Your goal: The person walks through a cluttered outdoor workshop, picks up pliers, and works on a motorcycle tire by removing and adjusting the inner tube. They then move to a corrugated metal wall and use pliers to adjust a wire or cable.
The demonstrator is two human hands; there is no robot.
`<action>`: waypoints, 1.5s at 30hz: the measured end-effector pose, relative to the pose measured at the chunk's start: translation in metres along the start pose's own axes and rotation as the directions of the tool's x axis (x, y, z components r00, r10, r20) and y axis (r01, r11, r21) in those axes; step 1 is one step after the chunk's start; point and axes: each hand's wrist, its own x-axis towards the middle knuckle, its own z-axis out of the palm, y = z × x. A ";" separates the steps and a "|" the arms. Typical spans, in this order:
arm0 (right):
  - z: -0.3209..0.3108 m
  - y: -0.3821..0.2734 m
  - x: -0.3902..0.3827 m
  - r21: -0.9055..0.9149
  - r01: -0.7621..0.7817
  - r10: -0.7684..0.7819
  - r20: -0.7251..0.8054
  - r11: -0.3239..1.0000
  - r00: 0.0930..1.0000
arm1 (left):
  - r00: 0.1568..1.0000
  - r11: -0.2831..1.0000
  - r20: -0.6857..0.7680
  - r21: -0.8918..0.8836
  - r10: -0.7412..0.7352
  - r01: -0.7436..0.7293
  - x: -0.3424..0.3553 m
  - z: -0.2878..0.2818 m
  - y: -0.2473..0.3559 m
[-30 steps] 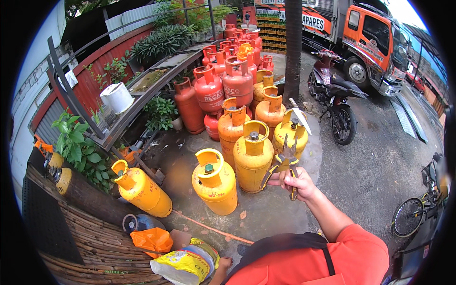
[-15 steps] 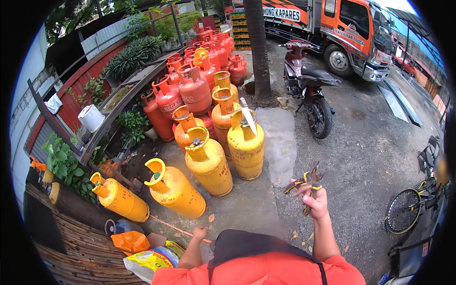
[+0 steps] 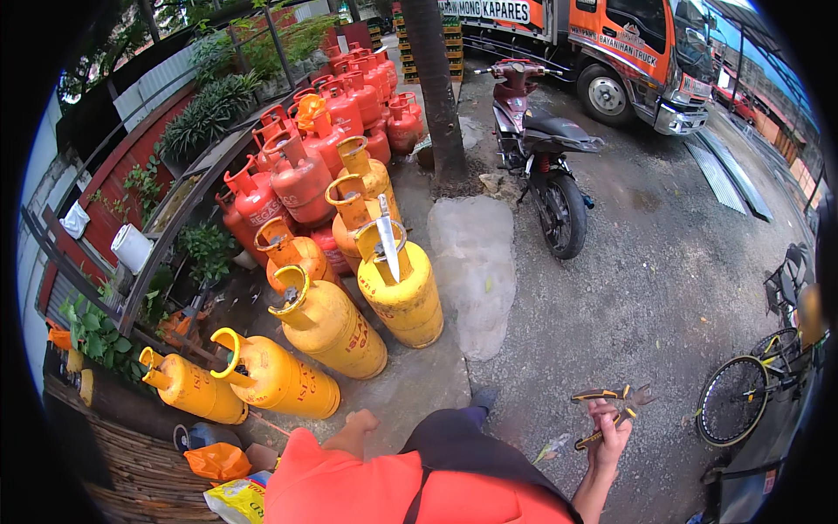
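Observation:
My right hand [image 3: 608, 430] is closed around pliers [image 3: 621, 398] with yellow-and-black handles. The handles are spread apart and the dark metal jaws point right, above the gravel. My left hand [image 3: 361, 422] is low in front of me, beside the yellow gas cylinders, with its fingers curled; nothing shows in it. Closest to it is a yellow gas cylinder [image 3: 301, 382] with a ring collar. Another yellow cylinder [image 3: 408, 301] has a long, pale knife-shaped piece [image 3: 388, 240] at its collar, pointed end down. A thin pinkish stick [image 3: 268, 424] is partly hidden by my red sleeve.
Several red gas cylinders [image 3: 301, 183] crowd behind the yellow ones, near a tree trunk [image 3: 443, 96]. A motorcycle [image 3: 546, 144] stands ahead, with an orange truck [image 3: 642, 52] beyond it. At right is a bicycle [image 3: 738, 397]; bags [image 3: 218, 460] lie at lower left.
My right hand has moved right and lower with the pliers, which have turned sideways. The view has shifted, so the cylinders appear further left. My left hand is now apart from the stick's line.

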 end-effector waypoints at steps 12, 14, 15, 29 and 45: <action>-0.061 -0.016 0.184 -0.268 -0.077 -0.042 -0.412 0.960 0.910 | 0.259 0.320 0.281 -0.198 0.924 -0.927 -0.126 -0.061 0.646; -0.083 -0.018 0.219 -0.341 -0.206 0.064 -0.385 0.917 0.921 | 0.064 0.294 0.416 -0.515 0.907 -0.805 -0.185 -0.044 0.707; -0.095 -0.019 0.237 -0.331 -0.258 0.130 -0.363 0.908 0.922 | -0.035 0.232 0.406 -0.588 0.913 -0.775 -0.207 -0.033 0.728; -0.274 0.029 0.538 -0.522 -0.188 -0.045 -0.402 0.832 0.915 | 0.238 0.208 0.009 -0.516 0.971 -0.831 -0.220 0.050 1.032; -0.364 0.007 0.940 -0.222 -0.243 0.200 -0.199 0.944 0.959 | -0.088 -0.107 -0.085 -0.248 0.993 -0.963 -0.142 -0.091 1.434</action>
